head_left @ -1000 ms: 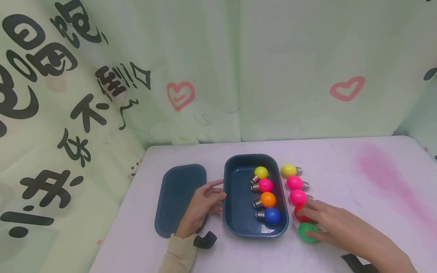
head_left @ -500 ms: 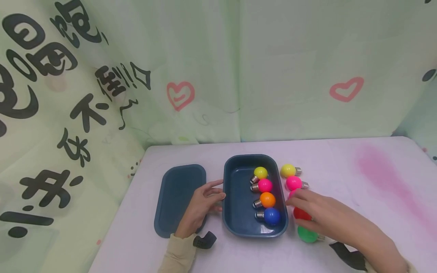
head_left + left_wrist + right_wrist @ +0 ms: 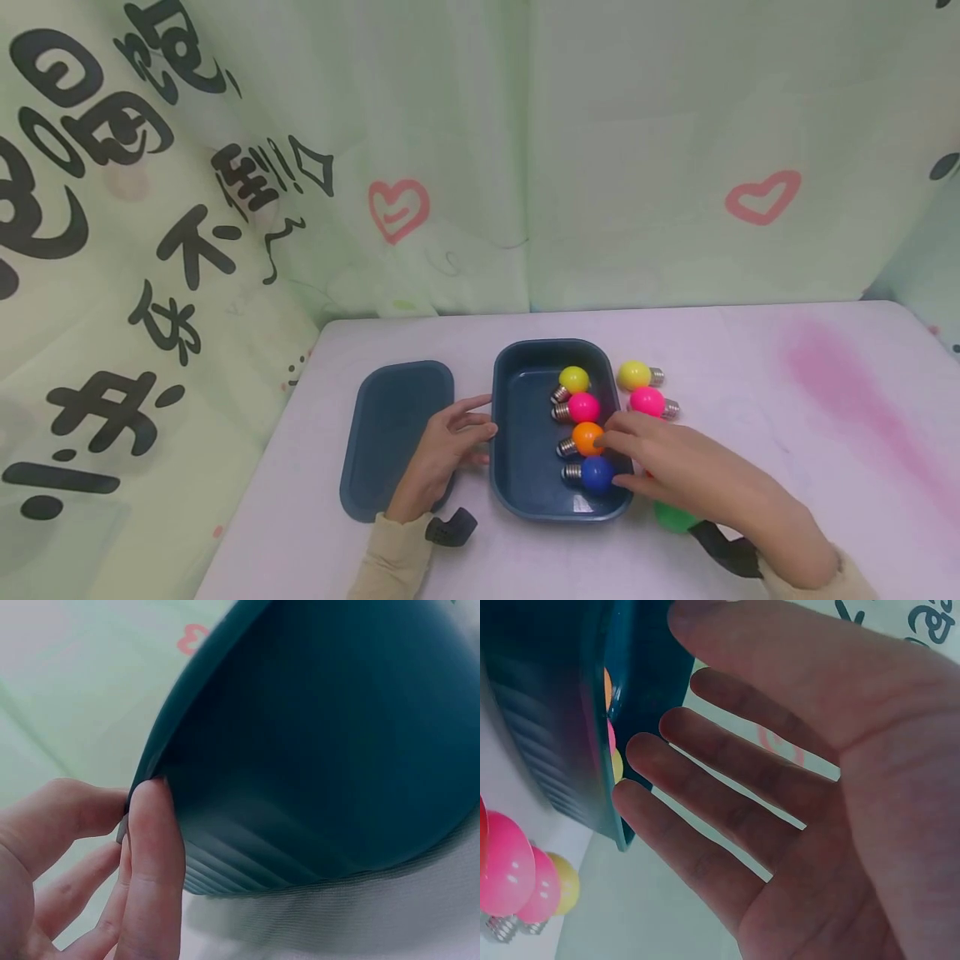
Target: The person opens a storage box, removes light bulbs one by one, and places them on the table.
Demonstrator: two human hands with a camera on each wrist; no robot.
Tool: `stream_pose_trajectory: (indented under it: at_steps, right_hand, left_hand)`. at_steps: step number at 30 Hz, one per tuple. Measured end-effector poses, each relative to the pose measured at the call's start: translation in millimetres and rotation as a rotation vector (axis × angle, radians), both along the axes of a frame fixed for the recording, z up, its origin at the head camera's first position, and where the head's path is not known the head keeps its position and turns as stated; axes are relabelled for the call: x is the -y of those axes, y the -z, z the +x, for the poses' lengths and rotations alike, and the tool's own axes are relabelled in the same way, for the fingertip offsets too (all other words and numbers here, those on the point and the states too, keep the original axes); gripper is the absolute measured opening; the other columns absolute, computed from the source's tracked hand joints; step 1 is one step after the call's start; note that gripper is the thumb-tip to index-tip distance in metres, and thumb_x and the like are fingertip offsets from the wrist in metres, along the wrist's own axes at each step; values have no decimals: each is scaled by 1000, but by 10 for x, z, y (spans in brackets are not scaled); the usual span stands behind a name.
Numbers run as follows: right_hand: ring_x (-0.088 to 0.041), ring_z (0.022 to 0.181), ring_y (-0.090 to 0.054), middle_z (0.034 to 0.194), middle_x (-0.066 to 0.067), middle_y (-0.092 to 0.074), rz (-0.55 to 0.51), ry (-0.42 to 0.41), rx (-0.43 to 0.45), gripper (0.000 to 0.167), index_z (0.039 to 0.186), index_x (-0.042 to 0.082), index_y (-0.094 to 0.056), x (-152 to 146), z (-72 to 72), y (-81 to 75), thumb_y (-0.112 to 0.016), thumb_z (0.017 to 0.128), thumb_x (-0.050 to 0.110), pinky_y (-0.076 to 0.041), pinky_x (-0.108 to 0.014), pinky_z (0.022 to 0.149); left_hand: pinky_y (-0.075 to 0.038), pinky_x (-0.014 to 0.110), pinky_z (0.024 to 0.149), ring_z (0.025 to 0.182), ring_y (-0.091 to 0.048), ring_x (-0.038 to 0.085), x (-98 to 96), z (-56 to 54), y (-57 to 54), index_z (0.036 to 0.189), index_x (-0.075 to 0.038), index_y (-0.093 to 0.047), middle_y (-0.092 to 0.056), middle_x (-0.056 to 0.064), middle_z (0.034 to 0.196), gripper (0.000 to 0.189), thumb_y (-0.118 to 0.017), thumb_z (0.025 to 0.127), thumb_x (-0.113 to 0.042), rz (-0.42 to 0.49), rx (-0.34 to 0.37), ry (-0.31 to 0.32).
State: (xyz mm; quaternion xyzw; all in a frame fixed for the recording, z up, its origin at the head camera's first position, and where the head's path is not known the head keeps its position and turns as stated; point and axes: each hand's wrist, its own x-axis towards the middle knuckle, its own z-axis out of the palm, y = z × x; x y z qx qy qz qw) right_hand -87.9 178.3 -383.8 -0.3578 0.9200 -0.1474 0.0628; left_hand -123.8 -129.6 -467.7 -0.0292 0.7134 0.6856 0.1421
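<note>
My left hand (image 3: pixel 450 446) pinches the left rim of a deep dark-blue box (image 3: pixel 525 492); in the left wrist view its fingertips meet at the rim. My right hand (image 3: pixel 667 458) reaches over the box's right rim with nothing in it, its fingers spread in the right wrist view. Inside the box lie a yellow bulb (image 3: pixel 574 379), a pink bulb (image 3: pixel 583 407), an orange bulb (image 3: pixel 587 437) and a blue bulb (image 3: pixel 597 473), the last two beside the right fingertips. Outside, a green bulb (image 3: pixel 672 517) shows partly beneath the right hand.
A flat dark-blue lid (image 3: pixel 393 425) lies left of the box, partly behind the left hand. Right of the box are another yellow bulb (image 3: pixel 634 375) and a pink bulb (image 3: pixel 647 402). More bulbs in that row are mostly hidden by the right hand. A curtain hangs behind the table.
My right hand has moved left from the outer row of bulbs to over the box's right side. My left hand has stayed at the box's left rim.
</note>
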Motion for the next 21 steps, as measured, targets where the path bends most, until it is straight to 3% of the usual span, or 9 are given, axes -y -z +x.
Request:
stream_pose_trajectory:
  at_steps: [10,21]
  right_hand:
    - [-14,93,-61,100,2,-61,37,-30,-11,37,108,14,-70,162,-49,94,-85,77,29,-60,-29,73]
    - [-18,95,-64,105,-3,-66,76,-57,-24,44,113,10,-70,275,-63,183,-87,76,25,-61,-32,75]
  left_hand:
    - [-61,31,69,88,-68,18,4,3,1,136,-14,-60,-68,12,112,51,-76,88,-20,-2,-1,-2]
    - [-61,32,70,88,-68,19,-3,1,-6,136,-14,-60,-68,12,111,51,-76,88,-20,-5,-4,-1]
